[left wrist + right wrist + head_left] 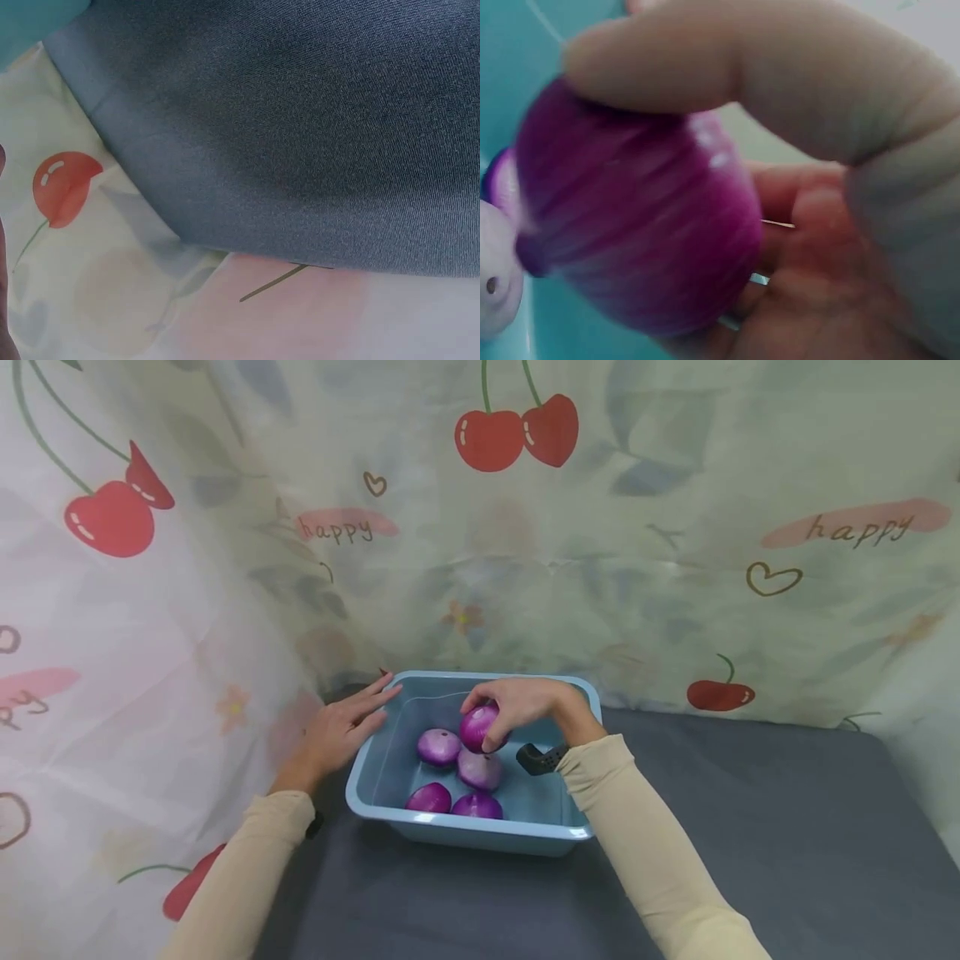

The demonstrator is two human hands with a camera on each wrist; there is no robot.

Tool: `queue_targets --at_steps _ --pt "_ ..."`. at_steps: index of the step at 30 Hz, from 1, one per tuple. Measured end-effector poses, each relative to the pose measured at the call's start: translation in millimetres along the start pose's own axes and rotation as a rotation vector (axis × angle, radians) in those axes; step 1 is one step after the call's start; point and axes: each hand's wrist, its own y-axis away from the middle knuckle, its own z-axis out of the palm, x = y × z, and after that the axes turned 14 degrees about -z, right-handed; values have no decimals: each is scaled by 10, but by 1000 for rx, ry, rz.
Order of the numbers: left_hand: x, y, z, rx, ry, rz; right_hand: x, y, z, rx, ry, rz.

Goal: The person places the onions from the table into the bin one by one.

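Note:
A purple onion [477, 727] is gripped between the thumb and fingers of my right hand [528, 703], over the inside of a blue plastic basin [480, 838]. The right wrist view shows the same onion [645, 217] close up, with the thumb across its top. My left hand [341, 731] rests at the basin's left rim, fingers extended. Below the held onion lies a paler onion [480, 770], with another onion [438, 747] to its left. Two more, a dark onion [430, 797] and a purple onion [477, 805], sit along the near wall, partly hidden by the rim.
The basin stands on a dark grey cloth-covered table [750, 827]. A cherry-printed curtain [637, 610] hangs behind it and another curtain side [187, 652] closes in on the left. A black wrist device [542, 760] sits at the right wrist.

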Motion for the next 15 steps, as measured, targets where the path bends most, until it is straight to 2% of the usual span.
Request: queue_targets --at_steps 5,8,15 --pt "-19 -11 36 35 18 24 91 14 29 5 -33 33" --pt "-25 -21 52 35 24 29 151 19 62 -10 -30 62" --pt "-20 -12 54 18 18 15 220 26 129 -60 56 206"
